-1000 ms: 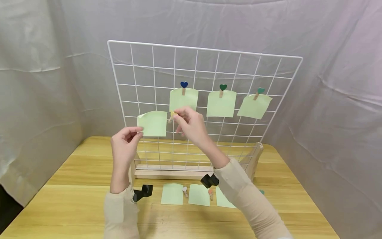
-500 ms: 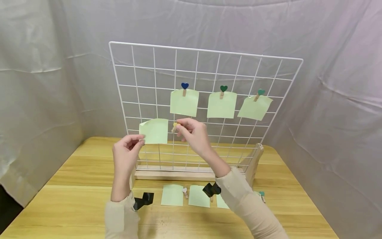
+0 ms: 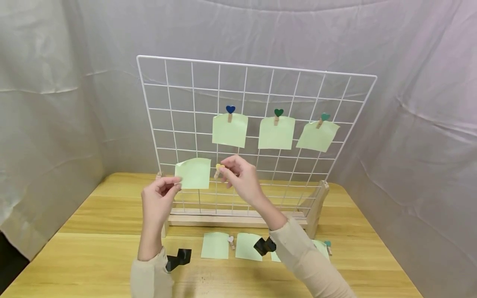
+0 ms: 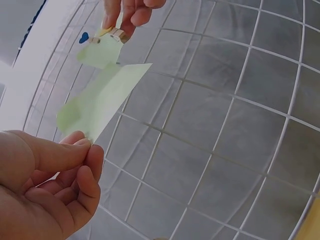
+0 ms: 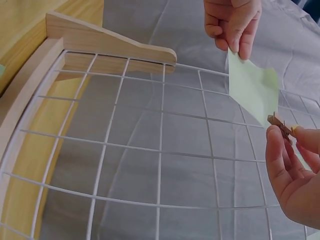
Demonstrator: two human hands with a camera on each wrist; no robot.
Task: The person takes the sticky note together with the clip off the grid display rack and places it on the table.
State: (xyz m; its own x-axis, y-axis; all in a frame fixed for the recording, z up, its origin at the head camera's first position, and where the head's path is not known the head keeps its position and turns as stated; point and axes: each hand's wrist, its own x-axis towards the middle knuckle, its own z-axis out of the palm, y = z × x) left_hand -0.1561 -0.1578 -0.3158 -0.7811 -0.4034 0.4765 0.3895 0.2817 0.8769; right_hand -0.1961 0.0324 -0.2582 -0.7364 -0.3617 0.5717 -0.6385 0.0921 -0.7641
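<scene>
My left hand (image 3: 158,198) pinches the left edge of a pale green sticky note (image 3: 193,174) between thumb and fingers, in front of the white wire grid (image 3: 257,68). The note's upper left corner curls. Just right of it, my right hand (image 3: 240,178) pinches a small wooden clothespin (image 5: 281,126) that bears a yellow heart (image 3: 219,167). In the left wrist view the held note (image 4: 100,100) stands out in front of the wires, with its far edge toward the right hand (image 4: 132,10). The right wrist view shows the clothespin close to the note's (image 5: 254,87) corner.
Three green notes hang higher on the grid, under clothespins with a blue heart (image 3: 230,109), a dark green heart (image 3: 278,112) and a teal heart (image 3: 325,117). Several notes lie on the wooden table (image 3: 100,248), with a white-heart clothespin (image 3: 231,242) among them. A wooden stand (image 3: 318,203) supports the grid.
Both hands have come down in front of the grid with the note and the clothespin, away from the hanging blue-heart note. Both grips are unchanged.
</scene>
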